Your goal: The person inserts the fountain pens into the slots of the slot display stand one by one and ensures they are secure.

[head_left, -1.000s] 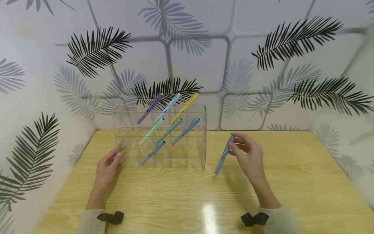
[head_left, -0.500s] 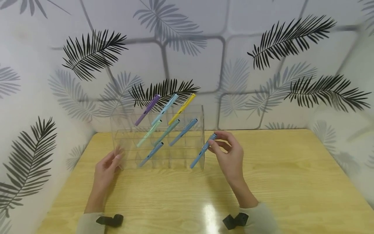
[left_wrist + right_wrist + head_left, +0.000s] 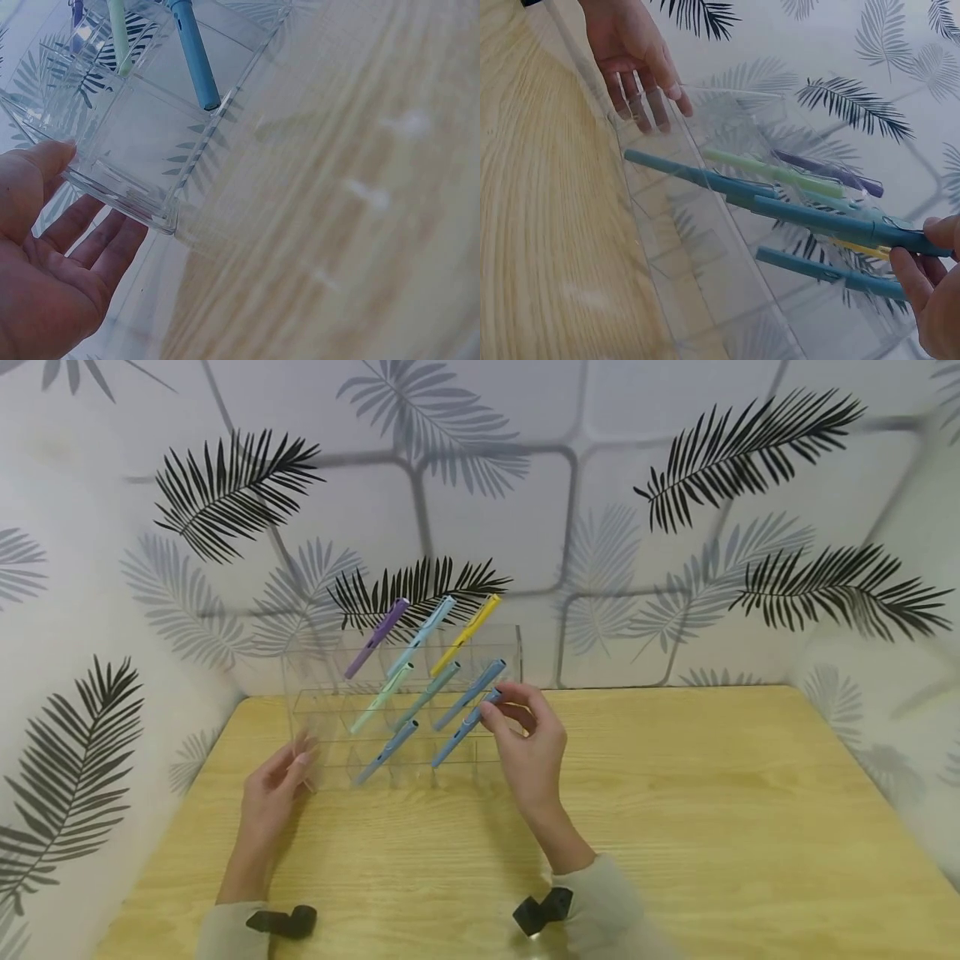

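Note:
My right hand [image 3: 531,752] pinches a blue pen [image 3: 459,737] near its upper end, thumb against fingers. The pen slants in front of the lowest tier of a clear pen rack [image 3: 318,718]; whether its lower tip touches the rack I cannot tell. My left hand [image 3: 268,793] grips the rack's left side, the thumb [image 3: 54,156] in front and the other fingers behind the edge. Another blue pen [image 3: 386,753] leans in the bottom tier. The middle tier bears a mint pen [image 3: 381,697], a grey-green pen [image 3: 426,696] and a blue one.
A purple pen [image 3: 377,639], a light blue pen [image 3: 422,635] and a yellow pen [image 3: 467,635] lean in the top tier. The rack stands on a wooden table [image 3: 712,810] near a leaf-patterned wall [image 3: 495,535].
My right hand has moved left with the blue pen, from beside the rack to the front of its lowest tier. The left hand stays at the rack's side.

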`<state>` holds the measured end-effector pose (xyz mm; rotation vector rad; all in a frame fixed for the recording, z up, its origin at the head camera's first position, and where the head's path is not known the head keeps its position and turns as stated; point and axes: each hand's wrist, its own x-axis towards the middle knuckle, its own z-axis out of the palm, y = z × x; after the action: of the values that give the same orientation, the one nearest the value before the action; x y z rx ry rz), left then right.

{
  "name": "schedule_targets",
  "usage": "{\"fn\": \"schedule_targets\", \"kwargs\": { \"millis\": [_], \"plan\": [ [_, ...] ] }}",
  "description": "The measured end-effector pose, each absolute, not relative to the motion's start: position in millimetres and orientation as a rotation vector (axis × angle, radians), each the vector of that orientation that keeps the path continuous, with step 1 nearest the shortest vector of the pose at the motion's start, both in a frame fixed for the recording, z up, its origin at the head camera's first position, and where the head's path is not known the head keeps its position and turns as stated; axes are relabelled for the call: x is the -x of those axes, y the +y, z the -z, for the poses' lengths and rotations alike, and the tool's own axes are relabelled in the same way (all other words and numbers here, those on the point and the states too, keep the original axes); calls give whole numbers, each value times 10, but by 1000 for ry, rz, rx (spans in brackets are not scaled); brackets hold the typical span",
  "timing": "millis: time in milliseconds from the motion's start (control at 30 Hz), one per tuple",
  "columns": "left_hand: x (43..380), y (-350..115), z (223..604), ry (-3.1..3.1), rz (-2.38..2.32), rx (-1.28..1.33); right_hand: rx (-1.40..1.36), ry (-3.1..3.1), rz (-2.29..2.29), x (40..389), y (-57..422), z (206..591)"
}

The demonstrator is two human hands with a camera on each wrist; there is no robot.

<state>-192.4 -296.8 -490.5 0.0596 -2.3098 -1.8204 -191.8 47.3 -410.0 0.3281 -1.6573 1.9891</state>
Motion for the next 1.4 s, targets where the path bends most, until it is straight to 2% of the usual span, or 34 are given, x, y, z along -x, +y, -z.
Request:
{"fn": "schedule_targets", "kwargs": {
  "millis": [633,1400],
  "plan": [
    [1927,-2975,4890,-2305,1810,-49,-239,-1807,-1856,2035,93,4347],
    [1934,-2965,4889,-2346,1729,-60,-110,-2067,-1700,2057,79,4512]
  ]
}}
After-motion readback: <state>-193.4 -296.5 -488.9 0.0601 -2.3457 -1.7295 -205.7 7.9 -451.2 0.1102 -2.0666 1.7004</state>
